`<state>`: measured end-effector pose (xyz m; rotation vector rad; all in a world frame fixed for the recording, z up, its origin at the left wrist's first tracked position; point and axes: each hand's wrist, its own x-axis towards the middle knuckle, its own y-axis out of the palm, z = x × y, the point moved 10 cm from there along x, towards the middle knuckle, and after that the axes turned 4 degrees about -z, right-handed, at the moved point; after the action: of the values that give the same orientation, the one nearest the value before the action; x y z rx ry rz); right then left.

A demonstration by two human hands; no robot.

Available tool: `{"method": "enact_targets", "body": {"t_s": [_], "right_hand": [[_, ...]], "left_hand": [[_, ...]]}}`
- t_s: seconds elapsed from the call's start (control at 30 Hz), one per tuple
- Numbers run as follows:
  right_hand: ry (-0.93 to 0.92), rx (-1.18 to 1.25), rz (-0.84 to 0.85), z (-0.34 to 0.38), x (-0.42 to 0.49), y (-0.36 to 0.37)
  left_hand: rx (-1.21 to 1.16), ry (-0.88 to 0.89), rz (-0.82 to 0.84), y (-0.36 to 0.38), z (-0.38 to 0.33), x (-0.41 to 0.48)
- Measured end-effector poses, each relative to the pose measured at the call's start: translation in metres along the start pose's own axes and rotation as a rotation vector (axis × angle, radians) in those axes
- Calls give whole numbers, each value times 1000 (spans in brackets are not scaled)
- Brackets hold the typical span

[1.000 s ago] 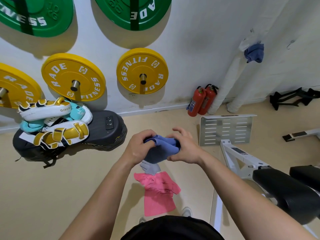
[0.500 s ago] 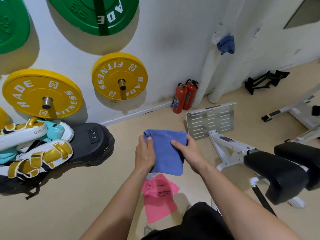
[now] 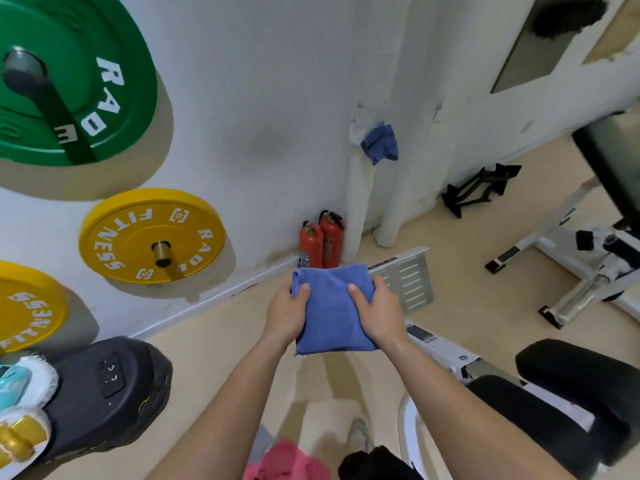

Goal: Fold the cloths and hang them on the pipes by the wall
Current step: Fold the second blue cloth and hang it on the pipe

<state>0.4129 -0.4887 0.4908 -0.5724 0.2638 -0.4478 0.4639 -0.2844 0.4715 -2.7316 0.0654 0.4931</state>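
Wall [image 3: 259, 116] fills most of the view, white, with a green weight plate [image 3: 69, 81] and a yellow plate [image 3: 152, 237] pegged to it on the left. At its corner stand the two white pipes [image 3: 356, 195]. A hung cloth [image 3: 379, 145], blue, already sits on the nearer one, above two red fire extinguishers [image 3: 322, 244]. On the floor [image 3: 214, 358] at the bottom edge lies a pink cloth [image 3: 287, 459], not yet folded.

Between the hands, held in the air in front of the body, is the folded cloth [image 3: 332, 313], also blue. A second ago it was a bunched wad between the palms. Now it is a flat, squared packet. The view has also swung toward the pipes, so the pink cloth has slid to the frame's edge.

The left hand [image 3: 285, 317] grips the packet's left side and the right hand [image 3: 381, 317] its right. Each thumb [image 3: 353, 289] is pressed on top, pinching the cloth against fingers hidden underneath.

The folding of this piece looks finished. What remains is carrying it to the pipes, well apart from the hands, and draping it there.
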Motion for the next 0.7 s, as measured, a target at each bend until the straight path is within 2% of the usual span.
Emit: {"method": "enact_targets", "body": {"t_s": [0.23,0.43,0.7], "right_hand": [[-32,57,26,18,150,-75],[-12,91,94,28,237,-92],[80,73,32,27,349,-111]], "left_hand": [[-59,31,24,82,-110,83],[-29,57,31,117,-165,152],[-7,62,136,174,-224,259]]}}
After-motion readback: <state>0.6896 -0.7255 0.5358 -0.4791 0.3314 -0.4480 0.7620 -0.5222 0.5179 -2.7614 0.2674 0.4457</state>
